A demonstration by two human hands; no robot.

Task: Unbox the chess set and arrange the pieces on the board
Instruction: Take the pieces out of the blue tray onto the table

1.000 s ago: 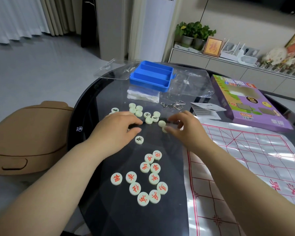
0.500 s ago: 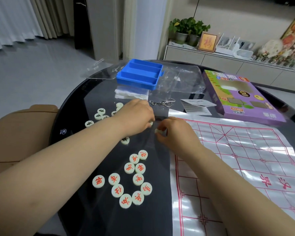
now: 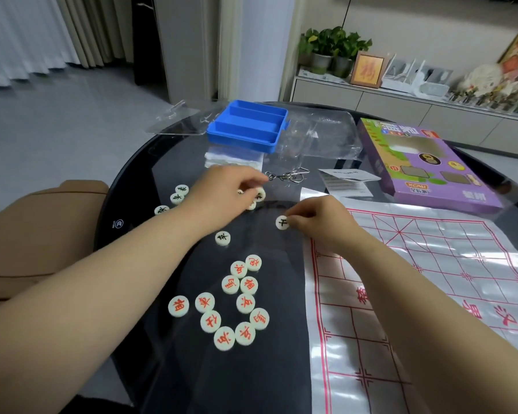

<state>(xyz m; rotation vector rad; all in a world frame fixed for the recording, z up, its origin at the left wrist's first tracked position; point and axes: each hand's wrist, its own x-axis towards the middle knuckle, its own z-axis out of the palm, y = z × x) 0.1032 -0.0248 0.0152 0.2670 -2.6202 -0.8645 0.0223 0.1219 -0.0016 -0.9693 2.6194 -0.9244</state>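
Note:
Several red-lettered round pieces [image 3: 240,303] lie clustered on the dark glass table [image 3: 132,204] near me. Black-lettered pieces lie farther off: three [image 3: 177,198] to the left of my left arm, one [image 3: 222,238] alone in the middle, a few [image 3: 259,195] under my left hand. My left hand [image 3: 228,192] rests curled over those pieces; whether it grips one is hidden. My right hand [image 3: 317,218] pinches a black-lettered piece [image 3: 282,223] at the table surface. The plastic board sheet [image 3: 416,279] with red lines lies to the right.
A blue tray [image 3: 248,125] stands at the far side with clear plastic packaging [image 3: 317,135] around it. The purple box [image 3: 425,165] lies at the far right, a folded leaflet [image 3: 346,179] and a metal ring puzzle [image 3: 287,174] in front. A tan chair [image 3: 39,234] stands left.
My left hand has moved right and farther off over the black-lettered pieces, uncovering three at its left. My right hand has turned a piece so its black letter faces up.

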